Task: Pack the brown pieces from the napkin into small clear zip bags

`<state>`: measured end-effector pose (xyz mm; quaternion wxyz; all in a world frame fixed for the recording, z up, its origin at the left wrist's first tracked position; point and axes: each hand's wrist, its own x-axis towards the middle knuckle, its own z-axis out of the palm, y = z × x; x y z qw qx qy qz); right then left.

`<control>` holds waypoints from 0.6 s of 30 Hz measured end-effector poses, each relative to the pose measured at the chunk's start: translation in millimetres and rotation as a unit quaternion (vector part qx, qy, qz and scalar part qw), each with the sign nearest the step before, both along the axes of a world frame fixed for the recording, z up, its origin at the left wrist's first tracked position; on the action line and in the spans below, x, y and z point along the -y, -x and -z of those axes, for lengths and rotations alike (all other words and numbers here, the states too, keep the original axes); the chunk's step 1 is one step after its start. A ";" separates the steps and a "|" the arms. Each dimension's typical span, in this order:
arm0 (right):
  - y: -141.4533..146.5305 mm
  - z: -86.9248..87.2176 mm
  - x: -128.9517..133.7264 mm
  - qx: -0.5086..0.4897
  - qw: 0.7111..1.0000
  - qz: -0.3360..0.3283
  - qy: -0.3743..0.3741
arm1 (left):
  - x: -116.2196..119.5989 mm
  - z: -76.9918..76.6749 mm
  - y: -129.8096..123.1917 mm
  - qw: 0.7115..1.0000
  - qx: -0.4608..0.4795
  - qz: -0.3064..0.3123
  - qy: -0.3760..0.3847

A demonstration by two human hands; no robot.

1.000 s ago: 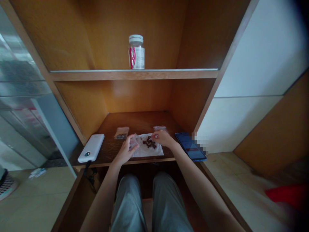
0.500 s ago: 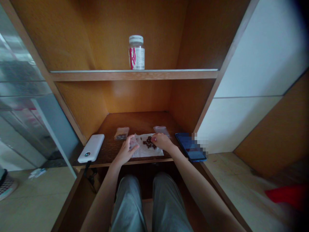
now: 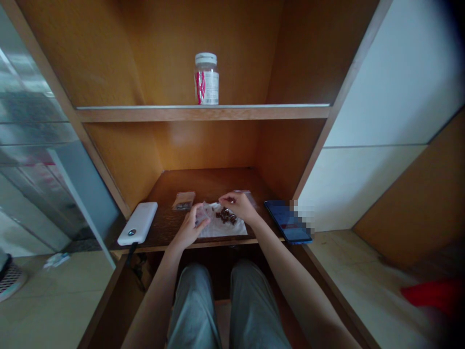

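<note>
On the lower shelf a white sheet [image 3: 218, 230] lies near the front edge, bearing a pile of small dark brown pieces [image 3: 228, 216]. My left hand [image 3: 191, 227] is curled around a clear plastic bag [image 3: 205, 213] at the sheet's left side. Above the pile, my right hand [image 3: 238, 204] has its fingertips pinched together; whatever is between them is too small to make out. Behind the left hand rests a small zip bag [image 3: 183, 200] with dark contents. Another zip bag [image 3: 250, 198] lies partly hidden behind my right hand.
A white power bank [image 3: 138, 223] with a black cable lies at the shelf's left. To the right is a dark phone [image 3: 286, 221] by the cabinet side. A capped bottle [image 3: 207, 80] stands on the upper shelf [image 3: 203, 114]. My knees are under the lower shelf.
My right hand has risen from the pile and shifted a little left, its fingertips now above the brown pieces. My left hand keeps its place on the clear bag.
</note>
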<state>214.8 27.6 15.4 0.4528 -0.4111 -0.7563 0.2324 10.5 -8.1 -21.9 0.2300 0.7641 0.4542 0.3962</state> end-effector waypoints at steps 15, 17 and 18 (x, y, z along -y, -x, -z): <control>20.8 -2.3 -3.5 0.115 0.992 0.028 0.048 | 2.5 -3.4 -0.8 1.000 -0.003 -0.010 -0.007; 11.4 -1.0 -5.4 0.220 0.972 0.057 0.058 | 3.4 -4.5 -1.0 1.000 -0.004 -0.009 -0.003; 5.8 -1.2 -5.4 0.265 0.960 0.069 0.063 | 3.8 -4.9 -1.1 1.000 -0.005 -0.008 -0.001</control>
